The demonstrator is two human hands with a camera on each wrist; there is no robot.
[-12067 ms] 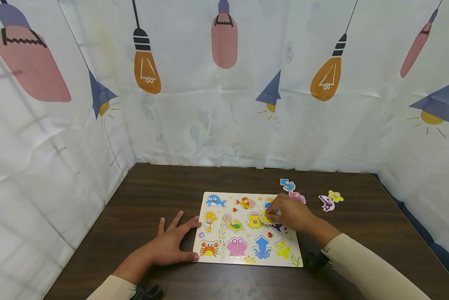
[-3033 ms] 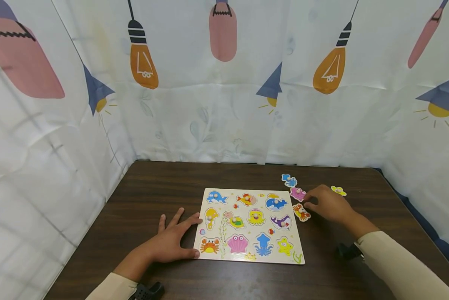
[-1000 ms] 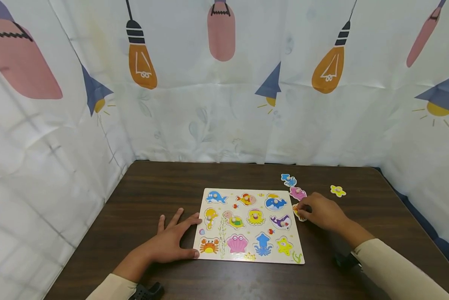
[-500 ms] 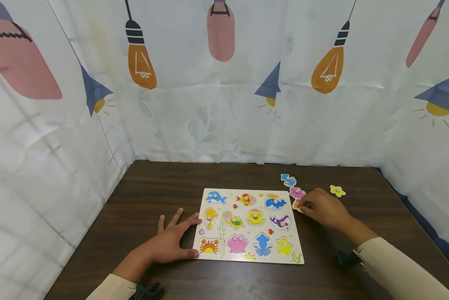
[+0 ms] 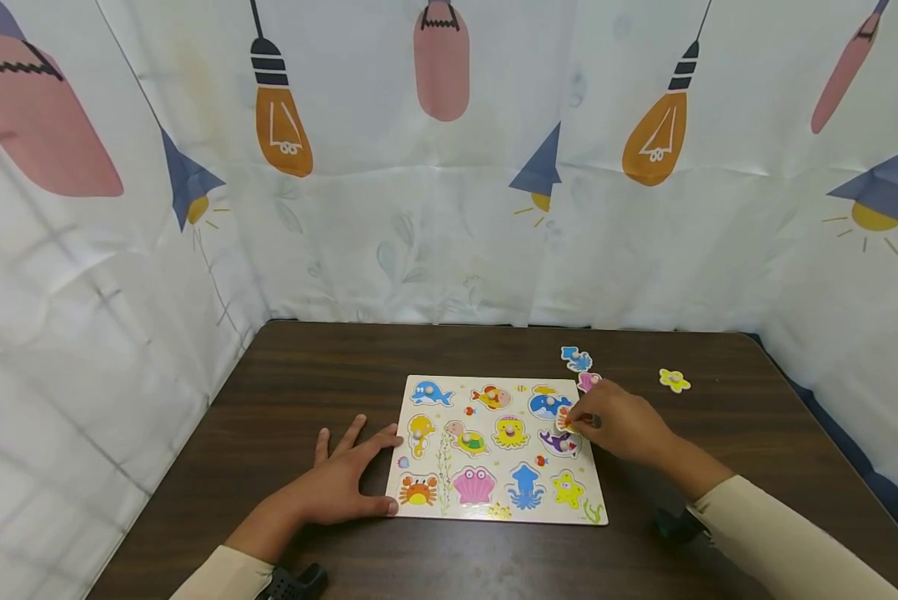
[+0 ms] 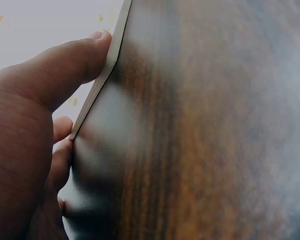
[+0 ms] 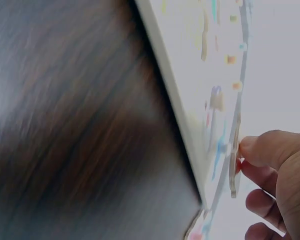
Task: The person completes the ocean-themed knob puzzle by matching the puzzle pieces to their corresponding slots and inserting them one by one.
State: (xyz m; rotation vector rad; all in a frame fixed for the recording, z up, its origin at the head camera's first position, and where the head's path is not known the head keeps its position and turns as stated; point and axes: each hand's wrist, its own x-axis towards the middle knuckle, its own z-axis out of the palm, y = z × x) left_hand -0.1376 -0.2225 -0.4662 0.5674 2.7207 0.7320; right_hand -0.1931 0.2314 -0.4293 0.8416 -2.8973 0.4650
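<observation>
A white puzzle board (image 5: pixel 497 462) printed with sea animals lies flat on the dark table. My left hand (image 5: pixel 347 483) rests at its left edge, fingers spread, with thumb and index finger touching the side; the left wrist view shows the thumb (image 6: pixel 87 55) against the edge. My right hand (image 5: pixel 619 421) pinches an orange crab puzzle piece (image 5: pixel 563 418) above the board's upper right part, by the whale. In the right wrist view the piece (image 7: pixel 233 170) stands edge-on, a red knob between thumb and finger. The hand hides part of it.
Behind the right hand, a pink piece (image 5: pixel 588 381) touches the board's upper right corner area, with blue pieces (image 5: pixel 577 359) beyond it. A yellow star-like piece (image 5: pixel 674 381) lies farther right. Patterned white cloth (image 5: pixel 433 250) walls the table's back and sides.
The purple dolphin piece beside the star was carried onto the board earlier. Since then my right hand has picked up the crab piece and moved it left over the board. My left hand stayed still.
</observation>
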